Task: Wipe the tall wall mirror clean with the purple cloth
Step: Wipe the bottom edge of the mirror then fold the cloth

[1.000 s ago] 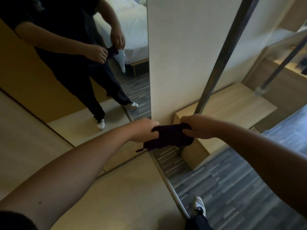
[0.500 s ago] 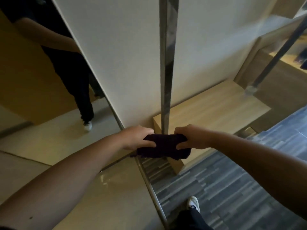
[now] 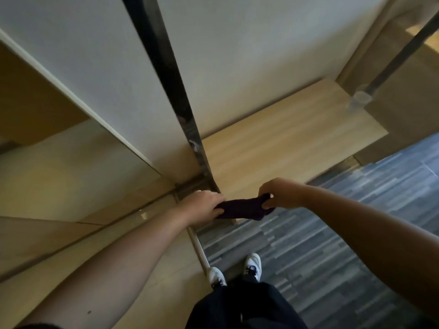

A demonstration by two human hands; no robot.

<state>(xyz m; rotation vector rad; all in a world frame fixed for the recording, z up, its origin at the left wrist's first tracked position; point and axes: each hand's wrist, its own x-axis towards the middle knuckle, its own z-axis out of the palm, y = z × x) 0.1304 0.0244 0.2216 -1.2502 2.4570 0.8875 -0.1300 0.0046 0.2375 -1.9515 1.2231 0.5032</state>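
So right now both hands have the purple cloth (image 3: 242, 208) bunched up between them. The left hand (image 3: 202, 205) has its grip curled over one end, and the right hand (image 3: 279, 193) is pinching the other end with fingers and thumb. The cloth hangs in the air over the corner of the low wooden surface (image 3: 285, 138), not touching the glass at all.

The mirror (image 3: 59, 150) is off to the left, reflecting tan panels, with its edge running along the white wall (image 3: 107, 67). A dark metal strip (image 3: 166, 67) runs down the wall, ending just beside the left hand. White shoes (image 3: 253, 264) are planted on the grey striped floor (image 3: 332, 233).

My take: no wiping is underway yet, this looks like folding or sorting out the cloth first.

What could go wrong:
- The cloth is a tight wad, so it'd probably drag a narrow line and leave streaks unless it gets flattened.
- The head is aimed away from the glass, so it'd be easy to miss patches.
- That low surface sits right by the feet, so stepping sideways toward the mirror could catch a shin.
- The pinch on the right looks light, so one tug could drop that end.
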